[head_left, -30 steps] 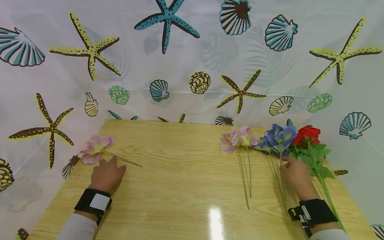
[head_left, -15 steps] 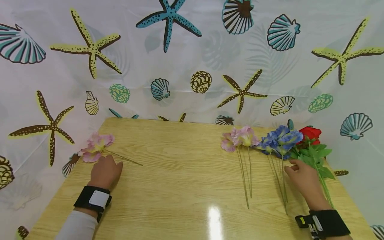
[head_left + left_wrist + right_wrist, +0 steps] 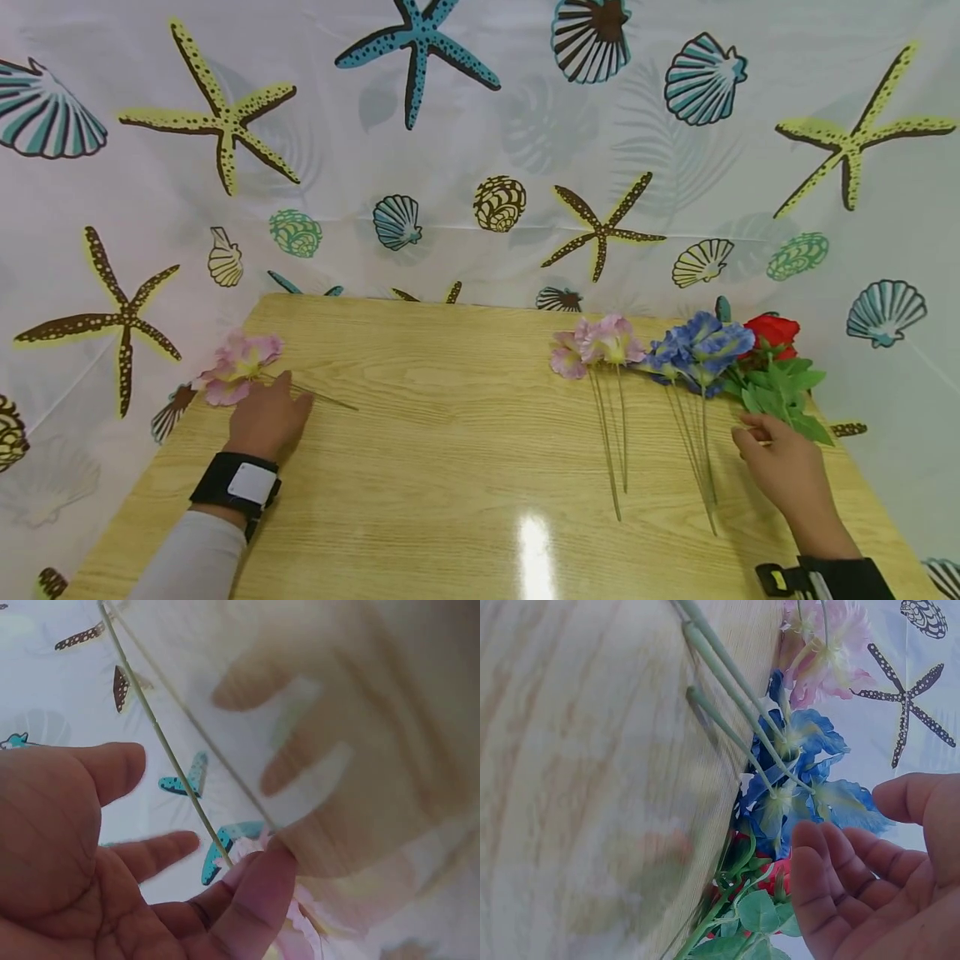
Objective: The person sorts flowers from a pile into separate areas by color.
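At the table's left edge lies a pink flower (image 3: 238,367), its thin stem (image 3: 169,757) running to the right. My left hand (image 3: 264,421) is at this flower; in the left wrist view its fingertips (image 3: 262,892) are right at the stem near the bloom, the thumb held apart. My right hand (image 3: 787,467) hovers at the right with loosely bent fingers (image 3: 817,892) and nothing in them. It is nearest to the red rose (image 3: 772,335), overlapping its green stem in the head view. Just left of it lie blue flowers (image 3: 697,348) with long stems.
More pink flowers (image 3: 603,340) lie left of the blue ones, stems toward me. The wooden table (image 3: 420,467) meets a white cloth (image 3: 465,150) printed with starfish and shells at the back and sides.
My right hand has drawn back from the blue flowers, moving right and toward me, with its fingers loosening. The blue blooms have shifted slightly right. My left hand has barely moved.
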`<state>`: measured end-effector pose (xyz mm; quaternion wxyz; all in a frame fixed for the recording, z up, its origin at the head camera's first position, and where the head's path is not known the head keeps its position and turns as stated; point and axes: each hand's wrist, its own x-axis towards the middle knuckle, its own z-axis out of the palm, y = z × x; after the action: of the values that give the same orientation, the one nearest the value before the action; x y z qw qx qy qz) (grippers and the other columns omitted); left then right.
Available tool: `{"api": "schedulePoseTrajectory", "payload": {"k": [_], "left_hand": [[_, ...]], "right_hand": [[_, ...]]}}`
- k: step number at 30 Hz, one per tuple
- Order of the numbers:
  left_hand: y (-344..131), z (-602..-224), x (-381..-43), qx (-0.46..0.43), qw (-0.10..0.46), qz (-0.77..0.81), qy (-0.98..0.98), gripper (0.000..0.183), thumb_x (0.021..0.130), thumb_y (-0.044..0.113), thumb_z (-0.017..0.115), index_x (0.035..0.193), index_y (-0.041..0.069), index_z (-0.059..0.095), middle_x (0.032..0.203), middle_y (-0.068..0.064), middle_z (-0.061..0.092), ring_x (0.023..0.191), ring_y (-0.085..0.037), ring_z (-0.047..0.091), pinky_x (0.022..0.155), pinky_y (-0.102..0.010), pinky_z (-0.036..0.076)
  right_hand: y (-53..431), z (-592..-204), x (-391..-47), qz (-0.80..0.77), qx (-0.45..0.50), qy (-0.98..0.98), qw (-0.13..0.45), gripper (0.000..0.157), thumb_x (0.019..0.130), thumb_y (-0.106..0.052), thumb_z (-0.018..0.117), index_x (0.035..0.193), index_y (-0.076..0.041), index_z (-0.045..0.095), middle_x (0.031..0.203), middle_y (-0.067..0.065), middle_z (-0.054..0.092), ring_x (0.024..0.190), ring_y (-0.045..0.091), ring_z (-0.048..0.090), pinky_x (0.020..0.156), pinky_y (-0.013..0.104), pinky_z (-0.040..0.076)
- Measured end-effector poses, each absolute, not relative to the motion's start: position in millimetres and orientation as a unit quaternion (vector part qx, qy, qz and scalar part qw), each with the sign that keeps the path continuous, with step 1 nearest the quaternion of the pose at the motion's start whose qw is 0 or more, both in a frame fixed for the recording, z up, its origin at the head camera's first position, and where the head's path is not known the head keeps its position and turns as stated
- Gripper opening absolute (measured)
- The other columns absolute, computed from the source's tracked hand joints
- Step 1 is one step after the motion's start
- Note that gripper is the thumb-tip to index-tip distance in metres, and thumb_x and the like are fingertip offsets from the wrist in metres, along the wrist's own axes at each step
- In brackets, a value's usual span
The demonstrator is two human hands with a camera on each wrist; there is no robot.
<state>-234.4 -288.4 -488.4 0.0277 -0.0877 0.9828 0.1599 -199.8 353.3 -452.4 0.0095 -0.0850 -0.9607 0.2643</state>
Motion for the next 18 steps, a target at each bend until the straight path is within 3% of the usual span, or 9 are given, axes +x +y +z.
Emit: {"api": "schedulePoseTrajectory", "payload": {"k": [2,5,10,13,15,18], "left_hand": [[-287.4,-489.3,-236.8,-0.080,0.025,0.154,0.985,0.062,0.097,0.040,0.041,0.133,-0.010,0.047,0.121,-0.039,0.051,0.102,-0.054,0.049,0.080,-0.062,0.044],[-285.1,-490.1,-238.0,-0.072,0.008,0.148,0.986,0.053,0.096,0.036,0.046,0.112,-0.011,0.062,0.105,-0.037,0.058,0.091,-0.050,0.054,0.073,-0.058,0.047],[-285.7,-488.0,-234.0,-0.048,-0.070,0.149,0.985,0.019,0.083,-0.001,0.051,0.075,-0.012,0.062,0.076,-0.032,0.061,0.072,-0.045,0.058,0.064,-0.056,0.049],[-286.4,-486.4,-233.7,-0.039,-0.096,0.166,0.981,0.016,0.077,-0.012,0.048,0.084,-0.015,0.062,0.080,-0.034,0.061,0.077,-0.047,0.058,0.070,-0.057,0.048],[-285.5,-485.7,-235.3,-0.039,-0.090,0.192,0.977,0.031,0.075,-0.014,0.048,0.103,-0.017,0.060,0.087,-0.034,0.062,0.080,-0.046,0.058,0.071,-0.056,0.048],[-282.8,-484.8,-238.1,-0.043,-0.044,0.265,0.962,0.057,0.077,-0.010,0.048,0.134,-0.013,0.042,0.087,-0.028,0.060,0.073,-0.037,0.058,0.066,-0.048,0.049]], "right_hand": [[352.2,-451.5,-199.8,0.268,-0.084,-0.960,0.011,0.064,0.097,-0.049,0.037,0.134,0.003,0.049,0.113,0.025,0.060,0.080,0.026,0.063,0.052,0.032,0.047],[352.0,-451.3,-197.8,0.275,-0.087,-0.958,0.008,0.066,0.097,-0.051,0.036,0.134,0.003,0.049,0.112,0.024,0.061,0.080,0.025,0.064,0.053,0.032,0.049],[350.5,-451.2,-195.1,0.281,-0.093,-0.955,0.013,0.064,0.097,-0.050,0.037,0.133,0.002,0.050,0.111,0.023,0.061,0.082,0.028,0.065,0.054,0.033,0.050],[350.0,-451.1,-194.6,0.282,-0.097,-0.954,0.017,0.064,0.097,-0.049,0.037,0.132,0.002,0.050,0.111,0.023,0.061,0.084,0.031,0.065,0.054,0.033,0.050],[349.4,-451.1,-193.9,0.283,-0.097,-0.954,0.020,0.063,0.097,-0.049,0.038,0.132,0.003,0.050,0.110,0.024,0.061,0.084,0.032,0.065,0.054,0.033,0.050],[346.8,-450.7,-193.6,0.288,-0.095,-0.953,0.023,0.063,0.097,-0.049,0.038,0.132,0.002,0.051,0.111,0.024,0.061,0.086,0.033,0.065,0.055,0.033,0.051]]}}
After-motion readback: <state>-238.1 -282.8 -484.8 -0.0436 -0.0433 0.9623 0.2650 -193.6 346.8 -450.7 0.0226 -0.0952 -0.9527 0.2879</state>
